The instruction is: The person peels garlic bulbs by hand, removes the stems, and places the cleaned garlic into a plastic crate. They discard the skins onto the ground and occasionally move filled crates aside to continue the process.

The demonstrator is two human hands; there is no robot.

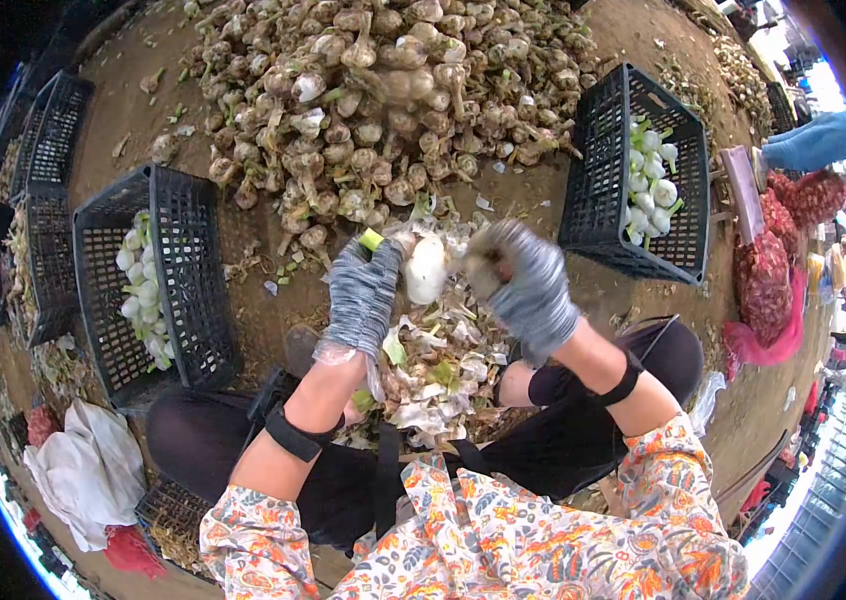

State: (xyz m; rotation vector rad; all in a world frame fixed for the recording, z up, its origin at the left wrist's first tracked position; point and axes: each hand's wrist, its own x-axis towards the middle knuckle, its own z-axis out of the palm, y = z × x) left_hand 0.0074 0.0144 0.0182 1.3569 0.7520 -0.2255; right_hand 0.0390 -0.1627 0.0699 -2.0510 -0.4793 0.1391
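My left hand (365, 292), in a grey glove, is closed round a garlic bulb's green stem, whose cut end sticks out above the thumb. The white peeled bulb (427, 270) shows just right of those fingers. My right hand (515, 280), also gloved, is raised to the right of the bulb and apart from it. Its fingers are curled and smeared by motion, and whatever they may hold is hidden. Below both hands lies a heap of peeled garlic skins (433, 385) between my legs.
A big pile of unpeeled garlic (373, 110) lies ahead. Black crates with white bulbs stand at the left (183, 290) and right (598, 170). Red net sacks (765, 285) are at the far right, beside a person's blue-clad limb (813, 142). A white sack (88, 465) lies lower left.
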